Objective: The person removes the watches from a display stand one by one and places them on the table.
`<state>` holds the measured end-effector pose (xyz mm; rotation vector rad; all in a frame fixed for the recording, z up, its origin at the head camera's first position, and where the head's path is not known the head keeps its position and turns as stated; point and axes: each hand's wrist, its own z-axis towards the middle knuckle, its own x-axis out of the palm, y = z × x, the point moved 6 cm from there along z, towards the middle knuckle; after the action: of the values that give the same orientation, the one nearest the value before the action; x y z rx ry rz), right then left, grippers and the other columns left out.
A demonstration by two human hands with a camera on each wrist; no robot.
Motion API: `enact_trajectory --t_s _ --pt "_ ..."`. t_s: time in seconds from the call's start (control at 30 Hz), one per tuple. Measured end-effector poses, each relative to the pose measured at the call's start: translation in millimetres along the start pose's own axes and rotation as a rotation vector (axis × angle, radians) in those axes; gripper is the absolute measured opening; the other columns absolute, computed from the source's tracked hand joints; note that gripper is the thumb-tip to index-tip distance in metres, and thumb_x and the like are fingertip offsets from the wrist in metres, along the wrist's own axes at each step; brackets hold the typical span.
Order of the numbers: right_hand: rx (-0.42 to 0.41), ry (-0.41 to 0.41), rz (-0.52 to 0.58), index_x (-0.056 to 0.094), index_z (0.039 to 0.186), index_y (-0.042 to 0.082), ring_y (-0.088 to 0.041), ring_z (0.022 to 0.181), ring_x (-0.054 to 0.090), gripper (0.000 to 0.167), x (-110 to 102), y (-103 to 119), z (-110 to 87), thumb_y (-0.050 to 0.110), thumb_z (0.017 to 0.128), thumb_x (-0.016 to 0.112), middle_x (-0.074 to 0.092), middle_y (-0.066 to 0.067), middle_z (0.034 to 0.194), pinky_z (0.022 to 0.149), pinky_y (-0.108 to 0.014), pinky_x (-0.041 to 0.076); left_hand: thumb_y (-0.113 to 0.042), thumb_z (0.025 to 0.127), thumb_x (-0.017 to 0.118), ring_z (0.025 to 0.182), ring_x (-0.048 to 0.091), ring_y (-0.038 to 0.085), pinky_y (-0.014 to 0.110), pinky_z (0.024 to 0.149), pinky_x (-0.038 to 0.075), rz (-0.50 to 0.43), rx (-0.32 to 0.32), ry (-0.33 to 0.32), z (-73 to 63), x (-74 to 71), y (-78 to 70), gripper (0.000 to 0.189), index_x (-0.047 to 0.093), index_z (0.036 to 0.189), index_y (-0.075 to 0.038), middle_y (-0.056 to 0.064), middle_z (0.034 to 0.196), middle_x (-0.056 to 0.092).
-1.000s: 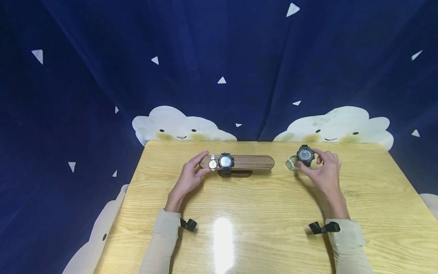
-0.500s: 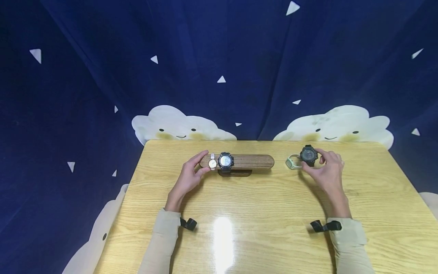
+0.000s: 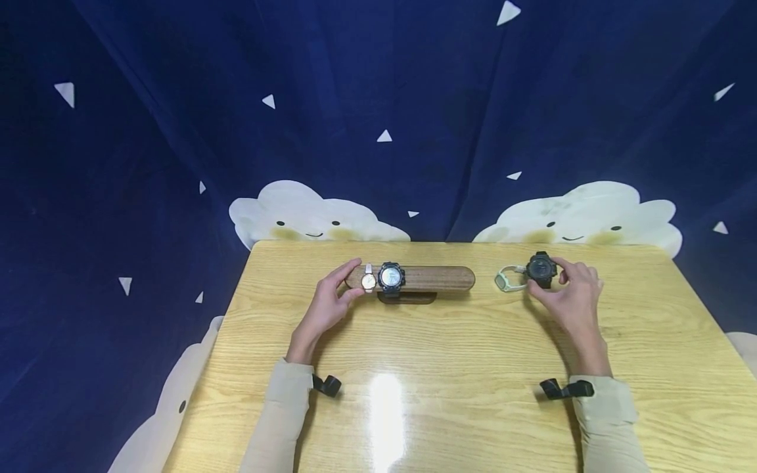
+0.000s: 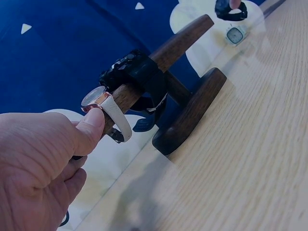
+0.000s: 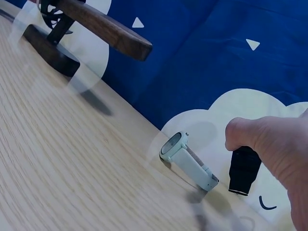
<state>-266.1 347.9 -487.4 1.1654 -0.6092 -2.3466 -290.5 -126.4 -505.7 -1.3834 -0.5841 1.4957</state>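
Note:
My left hand (image 3: pixel 326 303) grips the left end of a dark wooden watch stand (image 3: pixel 440 278), thumb below and fingers at the back. Beside the thumb, a small watch with a white strap (image 3: pixel 368 282) is looped round the bar. Next to it on the bar sits a bulky black watch (image 3: pixel 391 278). Over the right side of the table, my right hand (image 3: pixel 570 295) pinches a second black watch (image 3: pixel 541 269) between thumb and fingers; in the right wrist view its strap (image 5: pixel 244 171) hangs below the thumb. Just left of it, a pale green watch (image 5: pixel 187 161) lies on the table.
The wooden table (image 3: pixel 461 374) ends at a dark blue curtain (image 3: pixel 367 79) with white clouds and triangles. A black strap with a small camera is on each wrist, the right strap (image 3: pixel 566 389) close above the tabletop.
My right hand has moved a little to the right with the black watch, whose face now looks darker. More of the pale green watch shows. The left hand stays on the stand.

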Motion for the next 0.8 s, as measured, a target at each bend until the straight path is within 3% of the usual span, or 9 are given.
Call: enact_trajectory --t_s 0.27,0.8 --pt "-0.010 -0.009 -0.011 0.069 0.121 -0.007 -0.026 0.082 0.035 0.059 1 -6 -0.1 0.007 0.068 0.090 0.050 -0.015 0.079 0.078 -0.036 0.020 -0.002 0.092 0.074 0.148 0.044 0.033 0.042 0.125 0.034 -0.004 -0.004 0.001 0.7 -0.3 -0.3 0.065 0.052 0.153 -0.006 0.017 0.158 0.048" --pt "0.125 0.082 -0.125 0.066 0.130 -0.006 -0.035 0.087 0.040 0.062 2 -19 -2.0 0.013 0.076 0.087 0.054 -0.020 0.086 0.078 -0.051 0.024 -0.002 0.092 0.074 0.147 0.045 0.033 0.042 0.125 0.035 0.000 0.003 -0.010 -0.6 -1.1 0.0 0.065 0.053 0.153 -0.009 0.016 0.157 0.050"
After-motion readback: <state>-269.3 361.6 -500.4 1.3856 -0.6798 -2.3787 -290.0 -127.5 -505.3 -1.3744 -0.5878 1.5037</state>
